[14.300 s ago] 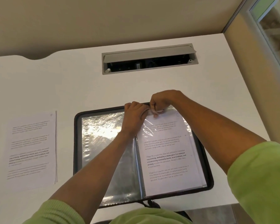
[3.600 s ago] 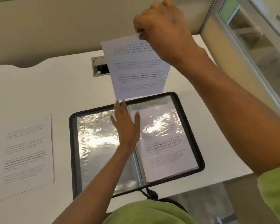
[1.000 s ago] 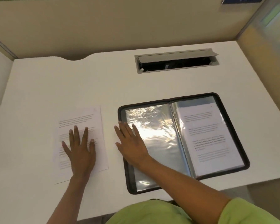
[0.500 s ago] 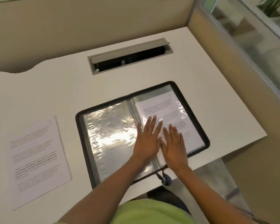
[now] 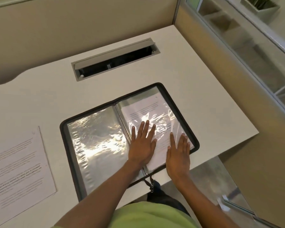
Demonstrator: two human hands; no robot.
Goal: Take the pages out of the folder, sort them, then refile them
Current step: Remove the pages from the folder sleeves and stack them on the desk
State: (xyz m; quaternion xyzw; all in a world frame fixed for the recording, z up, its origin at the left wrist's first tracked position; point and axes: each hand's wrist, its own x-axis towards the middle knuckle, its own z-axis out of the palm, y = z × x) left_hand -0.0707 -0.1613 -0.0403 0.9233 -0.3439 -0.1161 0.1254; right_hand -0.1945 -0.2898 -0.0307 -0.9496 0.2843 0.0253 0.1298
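A black zip folder lies open on the white desk. Its left sleeve is clear and shiny with no page in it. The right sleeve holds a printed page. My left hand lies flat, fingers spread, on the lower part of that page beside the ring spine. My right hand rests flat at the sleeve's lower right edge, where the plastic curls up against its fingers. A stack of loose printed pages lies on the desk left of the folder.
A grey cable hatch stands open at the back of the desk. The desk's right edge runs close to the folder, with a beige partition and glass beyond. The folder's zip pull hangs over the front edge.
Both hands moved from the left side onto the folder's right page. My right hand has since slid to the sleeve's right edge, and the plastic there has lifted.
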